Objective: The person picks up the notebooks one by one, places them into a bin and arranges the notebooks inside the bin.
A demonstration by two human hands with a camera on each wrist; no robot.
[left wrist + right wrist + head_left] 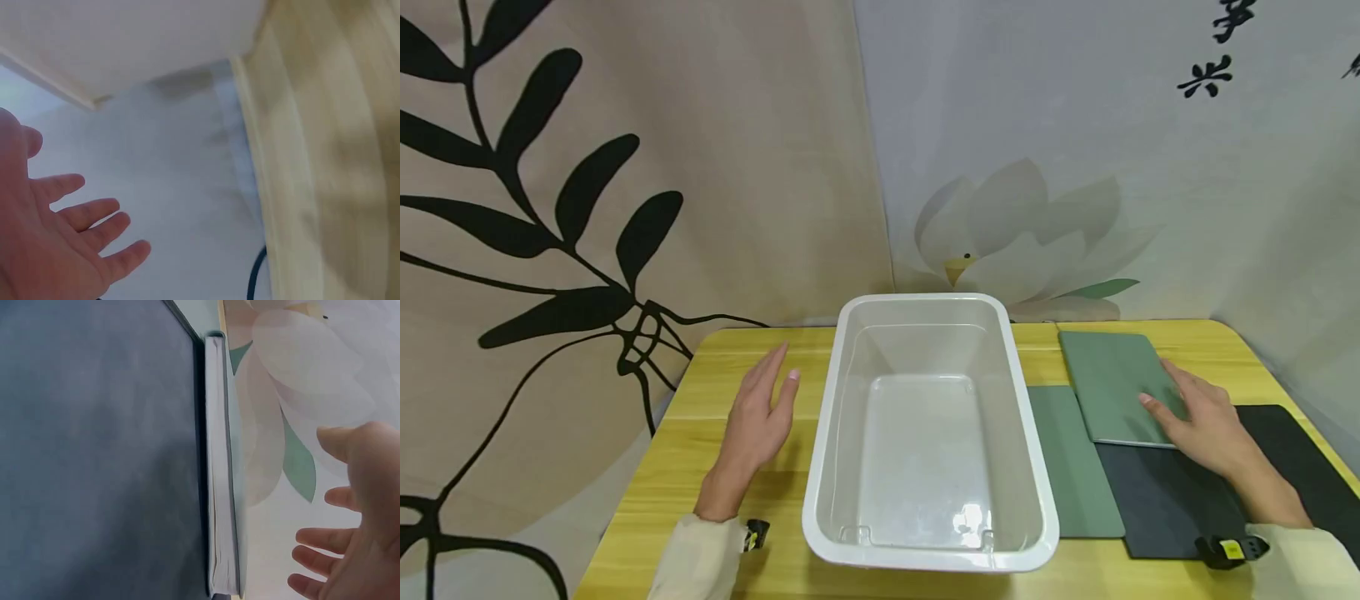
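A white plastic bin (925,450) stands in the middle of the table with nothing inside. To its left, my left hand (757,421) is held with fingers extended and thumb apart, holding nothing; its spread fingers show in the left wrist view. My right hand (1210,421) is over the right edge of a green notebook (1112,383), fingers loosely spread. That notebook overlaps a second green notebook (1071,467) and a dark blue-grey notebook (1165,504). In the right wrist view the page edges (220,469) of a notebook face my fingers. A black notebook (1300,450) lies partly under my right forearm.
The yellow wood-grain table (775,533) carries everything, its back edge close to a fabric backdrop (760,167) printed with black leaves and a pale flower. Both wrists wear dark straps, the right strap (1232,550) showing a yellow label.
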